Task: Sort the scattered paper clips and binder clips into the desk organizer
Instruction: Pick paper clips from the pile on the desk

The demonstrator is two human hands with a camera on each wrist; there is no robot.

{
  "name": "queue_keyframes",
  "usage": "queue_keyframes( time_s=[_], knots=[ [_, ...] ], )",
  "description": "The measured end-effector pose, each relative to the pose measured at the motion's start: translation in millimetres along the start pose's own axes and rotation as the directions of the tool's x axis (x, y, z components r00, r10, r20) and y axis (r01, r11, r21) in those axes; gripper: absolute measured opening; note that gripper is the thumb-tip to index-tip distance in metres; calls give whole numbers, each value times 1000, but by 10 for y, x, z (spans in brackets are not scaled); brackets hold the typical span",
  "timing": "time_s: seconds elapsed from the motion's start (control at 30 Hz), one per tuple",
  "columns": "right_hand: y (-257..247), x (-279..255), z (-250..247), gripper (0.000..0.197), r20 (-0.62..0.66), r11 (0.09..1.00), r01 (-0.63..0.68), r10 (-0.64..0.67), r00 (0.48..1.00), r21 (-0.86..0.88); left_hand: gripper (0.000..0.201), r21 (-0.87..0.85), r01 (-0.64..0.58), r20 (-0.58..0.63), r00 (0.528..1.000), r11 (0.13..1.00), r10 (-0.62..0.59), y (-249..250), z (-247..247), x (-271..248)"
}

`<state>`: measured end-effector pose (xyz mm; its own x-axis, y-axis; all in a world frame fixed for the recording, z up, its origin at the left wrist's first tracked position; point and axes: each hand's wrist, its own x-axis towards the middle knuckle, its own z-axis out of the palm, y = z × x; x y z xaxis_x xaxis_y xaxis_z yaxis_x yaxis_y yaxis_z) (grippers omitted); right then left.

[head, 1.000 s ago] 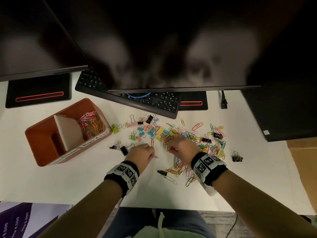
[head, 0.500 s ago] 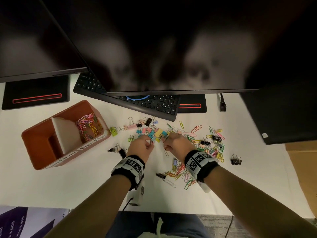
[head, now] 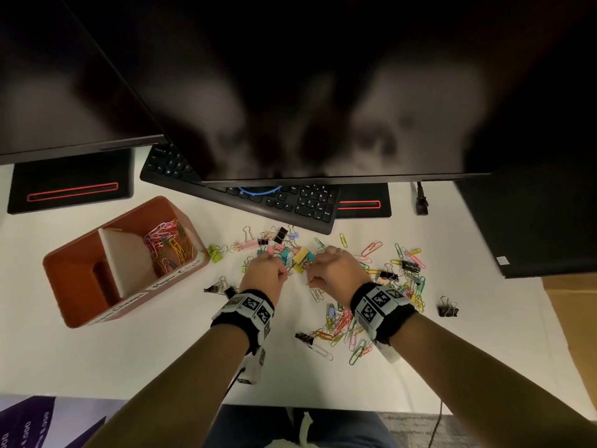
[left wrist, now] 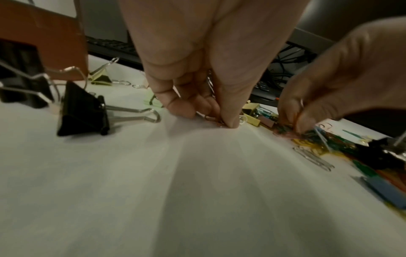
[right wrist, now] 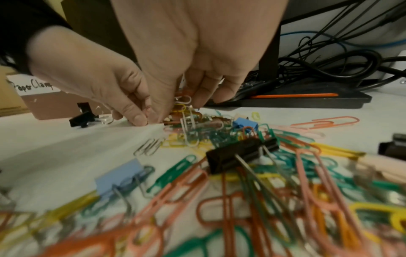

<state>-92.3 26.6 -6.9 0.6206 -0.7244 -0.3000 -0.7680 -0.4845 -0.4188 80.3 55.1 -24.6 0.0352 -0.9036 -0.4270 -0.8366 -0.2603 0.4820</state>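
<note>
The orange desk organizer (head: 80, 286) sits left on the white desk (head: 129, 360); its right compartment holds coloured paper clips (head: 168, 247), its left looks empty. Beside it, amid the scattered clips (head: 355, 328), the left hand (head: 266, 274) and right hand (head: 336, 273) each pinch paper clips with curled fingers.
</note>
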Motion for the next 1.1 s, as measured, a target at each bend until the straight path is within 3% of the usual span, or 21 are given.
queue_keyframes(
  time_s=[0.13,0.27,0.4,0.6,0.67,0.8,0.93,1.1],
  knots=[
    [-8,4,-94,7,-62,993,-33,40,997,112,9,106,-57,6,998,993,57,1,-13,-53],
    [-64,5,-232,12,-96,973,-108,130,987,203,8,-36,-57,13,998,998,57,-62,-54,-137],
    [-266,87,-396,13,-140,951,-101,147,979,293,3,-205,-99,-110,991,974,78,-126,-320,-339],
    [-1034,554,-625,16,-150,845,-51,153,977,532,10,-366,-24,-351,929,930,-114,-570,-1215,-571],
    [-1292,731,-641,14,-127,794,-31,136,983,607,11,-399,23,-366,913,917,-182,-739,-1446,-588],
    [-1827,1103,-621,25,-94,761,4,76,993,649,12,-275,142,-347,908,951,-236,-1057,-1736,-535],
    [-1981,1299,-477,33,-6,742,-84,118,993,665,18,-191,129,-335,923,973,-188,-1229,-1786,-496],
    [-1646,997,-478,23,-118,720,-89,232,965,689,17,-276,-55,-305,952,960,-34,-1111,-1683,-566]
  ],
)
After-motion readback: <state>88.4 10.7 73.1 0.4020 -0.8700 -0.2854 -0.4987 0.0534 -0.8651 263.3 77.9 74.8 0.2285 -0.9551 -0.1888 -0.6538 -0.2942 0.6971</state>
